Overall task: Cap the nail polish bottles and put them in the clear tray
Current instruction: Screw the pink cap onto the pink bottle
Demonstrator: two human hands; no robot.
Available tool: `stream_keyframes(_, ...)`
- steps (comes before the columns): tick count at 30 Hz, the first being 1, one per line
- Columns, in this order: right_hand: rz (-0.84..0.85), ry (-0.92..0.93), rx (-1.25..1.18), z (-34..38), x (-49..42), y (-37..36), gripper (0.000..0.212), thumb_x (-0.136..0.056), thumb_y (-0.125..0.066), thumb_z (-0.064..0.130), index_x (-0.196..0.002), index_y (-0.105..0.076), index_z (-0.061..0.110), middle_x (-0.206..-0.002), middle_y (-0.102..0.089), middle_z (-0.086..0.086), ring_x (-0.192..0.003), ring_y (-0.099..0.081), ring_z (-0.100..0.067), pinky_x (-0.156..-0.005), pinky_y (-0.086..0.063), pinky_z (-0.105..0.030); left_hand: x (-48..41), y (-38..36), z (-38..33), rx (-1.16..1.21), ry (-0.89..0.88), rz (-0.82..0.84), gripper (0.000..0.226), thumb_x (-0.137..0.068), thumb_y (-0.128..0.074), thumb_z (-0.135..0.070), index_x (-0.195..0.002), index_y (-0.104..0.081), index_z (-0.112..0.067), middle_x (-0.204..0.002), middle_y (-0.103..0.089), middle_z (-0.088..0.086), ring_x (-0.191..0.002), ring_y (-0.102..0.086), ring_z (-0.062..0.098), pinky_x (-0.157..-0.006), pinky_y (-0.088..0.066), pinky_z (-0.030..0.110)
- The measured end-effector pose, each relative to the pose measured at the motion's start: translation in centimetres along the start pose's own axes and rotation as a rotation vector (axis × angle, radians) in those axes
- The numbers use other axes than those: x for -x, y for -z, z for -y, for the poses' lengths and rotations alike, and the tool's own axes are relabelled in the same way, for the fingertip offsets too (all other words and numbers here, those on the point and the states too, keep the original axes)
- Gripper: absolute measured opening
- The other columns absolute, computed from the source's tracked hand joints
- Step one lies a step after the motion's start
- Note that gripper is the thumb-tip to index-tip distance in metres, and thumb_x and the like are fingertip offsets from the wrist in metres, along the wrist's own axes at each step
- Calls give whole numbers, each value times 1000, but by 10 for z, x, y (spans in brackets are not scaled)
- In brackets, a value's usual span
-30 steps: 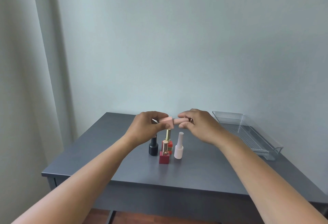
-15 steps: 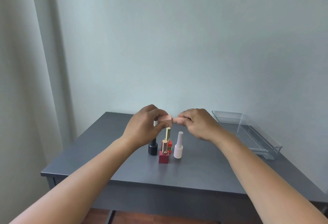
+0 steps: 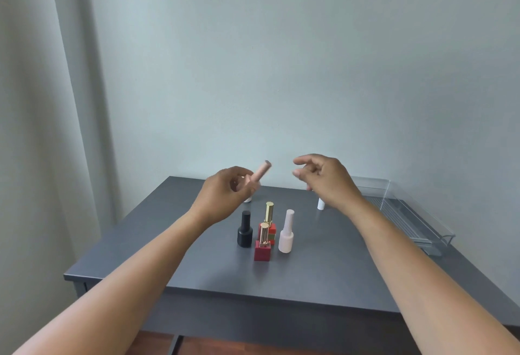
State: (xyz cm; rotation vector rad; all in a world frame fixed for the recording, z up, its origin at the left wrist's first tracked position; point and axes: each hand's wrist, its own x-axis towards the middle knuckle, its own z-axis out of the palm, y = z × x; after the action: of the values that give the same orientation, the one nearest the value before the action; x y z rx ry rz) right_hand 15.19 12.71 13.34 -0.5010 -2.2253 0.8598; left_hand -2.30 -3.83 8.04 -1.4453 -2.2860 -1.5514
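A: What sits closest to me on the table [image 3: 197, 270]?

B: A small cluster, a little nearer the front edge than the back and about midway between the left and right edges. The dark red square bottle [image 3: 262, 245] with a gold cap stands nearest. Just behind it I see a second red bottle [image 3: 269, 222] with a taller gold cap, the two almost touching. A black bottle [image 3: 244, 229] stands just left of them, and a pale pink bottle [image 3: 286, 231] just right. All four are upright and capped.

A: And my hands?

B: Both hover above the table, beyond the cluster and well apart from each other. My left hand [image 3: 225, 194] is closed around a peach bottle [image 3: 257, 176], whose capped end tilts up and to the right out of my fingers. My right hand [image 3: 326, 180] holds nothing; its fingers are loosely curled and spread, and it is clear of the peach bottle.

A: Anything further back?

B: A small white object [image 3: 320, 203] peeks out under my right hand, and another white bit [image 3: 247, 200] shows under my left. I cannot tell what either is.

A: The clear tray [image 3: 422, 231]?

B: It lies along the right edge, running toward the back right corner, with no bottle visible in it.
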Motion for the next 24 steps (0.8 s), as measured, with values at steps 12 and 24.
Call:
stream_keyframes(12, -134, -460, 163, -108, -18, -12, 22, -83, -60, 14, -62, -62, 14, -66, -65, -2, -77, -68, -30, -74, -57, -42, -14, -16, 58, 164, 327, 229, 20, -81, -80, -18, -97, -74, -26, -89, -79, -8, -81, -71, 7, -65, -49, 23)
stream_keyframes(24, -125, -606, 221, -149, -46, -36, 34, -82, -69, 26, -106, -61, 3, -93, -59, -8, -97, -63, -34, -69, -47, -34, -26, -34, 76, 160, 302, 433, 21, -74, -84, -13, -92, -79, -21, -78, -77, -6, -66, -64, 4, -63, -51, 22)
